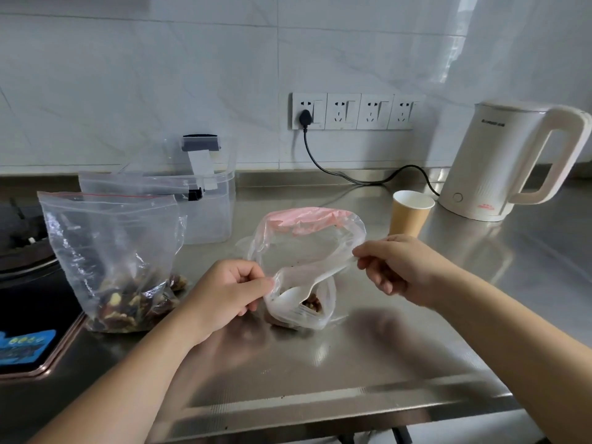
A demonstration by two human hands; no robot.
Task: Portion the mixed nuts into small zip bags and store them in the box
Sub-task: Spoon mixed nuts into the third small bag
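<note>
My left hand (pixel 229 291) and right hand (pixel 395 262) each pinch one lip of the pink-rimmed plastic bag (pixel 307 251), spreading its mouth so I can reach the nuts (pixel 312 305) and white spoon (pixel 296 294) inside; the storage box (pixel 211 216) waits far left.

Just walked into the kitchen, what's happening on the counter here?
A person is portioning nuts. Both hands pinch a small plastic bag open: left hand, right hand. A few nuts and a white plastic spoon sit inside. The big zip bag of mixed nuts stands at left, the clear box behind it.
</note>
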